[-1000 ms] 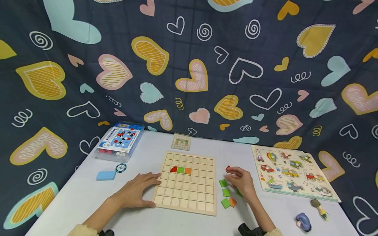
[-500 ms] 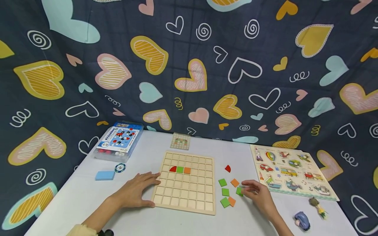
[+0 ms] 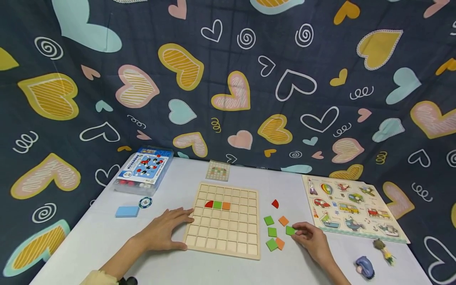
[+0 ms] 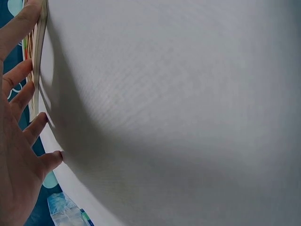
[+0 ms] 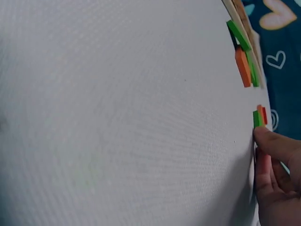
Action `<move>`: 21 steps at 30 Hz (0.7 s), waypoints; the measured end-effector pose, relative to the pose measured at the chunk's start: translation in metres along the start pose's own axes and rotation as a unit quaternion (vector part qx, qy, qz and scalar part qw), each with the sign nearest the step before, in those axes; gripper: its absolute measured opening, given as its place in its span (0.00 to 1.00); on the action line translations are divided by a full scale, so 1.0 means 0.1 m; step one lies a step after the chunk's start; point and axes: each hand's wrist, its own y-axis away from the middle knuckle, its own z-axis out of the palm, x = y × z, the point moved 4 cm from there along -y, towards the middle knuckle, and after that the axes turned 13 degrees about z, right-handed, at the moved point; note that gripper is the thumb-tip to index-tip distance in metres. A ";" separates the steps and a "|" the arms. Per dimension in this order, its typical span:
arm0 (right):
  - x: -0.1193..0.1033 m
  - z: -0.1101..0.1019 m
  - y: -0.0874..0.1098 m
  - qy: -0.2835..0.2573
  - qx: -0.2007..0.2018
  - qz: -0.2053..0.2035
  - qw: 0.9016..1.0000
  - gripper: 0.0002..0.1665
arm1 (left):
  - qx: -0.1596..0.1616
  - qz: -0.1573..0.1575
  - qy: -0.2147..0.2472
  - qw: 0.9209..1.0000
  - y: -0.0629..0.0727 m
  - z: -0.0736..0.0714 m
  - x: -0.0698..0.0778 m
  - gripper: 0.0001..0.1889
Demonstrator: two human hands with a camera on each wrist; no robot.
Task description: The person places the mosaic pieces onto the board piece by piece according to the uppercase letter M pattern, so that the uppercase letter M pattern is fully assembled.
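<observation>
Across the white-covered table (image 3: pixel 224 273), head view first: square pale-wood grid board (image 3: pixel 222 223) lies mid-table, three pieces seated side by side in one row, namely a red quarter-round tile (image 3: pixel 209 204), a green square tile (image 3: pixel 217 205) and an orange square tile (image 3: pixel 226 206). Left hand (image 3: pixel 162 233) is spread, nothing gripped, set against the board's left side, presumably so it won't slide. Right hand (image 3: pixel 310 239) has thumb and fingers together on a loose green wooden square (image 3: pixel 289 230), rightmost of the scattered pieces, taken by its near edge, likely the easiest side to reach. Remaining loose pieces (image 3: pixel 272 232) lie between that hand and the board, probably for short reaches. Small square card printed with a coloured grid (image 3: pixel 217 171) lies beyond the board, I'd guess to be in sight. Left wrist view: fingers apart, upper ones meeting the board's edge, lower ones past its corner. Right wrist view: thumb at the green wooden square's edge, fingers below; pinch looks light, far contact hidden.
</observation>
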 end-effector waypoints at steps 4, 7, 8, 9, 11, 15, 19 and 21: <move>0.00 -0.02 0.01 -0.024 0.001 0.003 1.000 0.16 | 0.000 -0.002 0.000 1.000 0.00 0.01 -0.01 0.40; -0.02 -0.02 0.03 -0.038 0.002 0.007 0.999 0.16 | 0.001 -0.002 0.001 1.000 0.01 0.00 0.00 0.39; -0.03 -0.02 0.03 -0.043 0.003 0.009 0.999 0.16 | 0.001 -0.002 0.002 1.000 0.01 0.00 0.00 0.39; -0.04 -0.02 0.04 -0.050 0.003 0.014 0.999 0.16 | 0.001 -0.002 0.002 1.000 0.01 0.00 0.00 0.39; -0.07 -0.01 0.04 -0.060 0.002 0.022 0.998 0.17 | 0.001 -0.003 0.004 1.000 0.01 0.00 0.00 0.39; -0.12 0.01 0.03 -0.082 -0.001 0.039 0.996 0.18 | 0.001 -0.003 0.003 1.000 0.01 0.00 0.00 0.39; -0.18 0.07 0.00 -0.101 -0.007 0.049 0.994 0.18 | 0.004 -0.001 -0.001 1.000 0.01 0.00 0.00 0.39; -0.22 0.11 -0.01 -0.111 -0.011 0.046 0.993 0.18 | 0.004 0.000 -0.003 1.000 0.01 0.00 0.00 0.39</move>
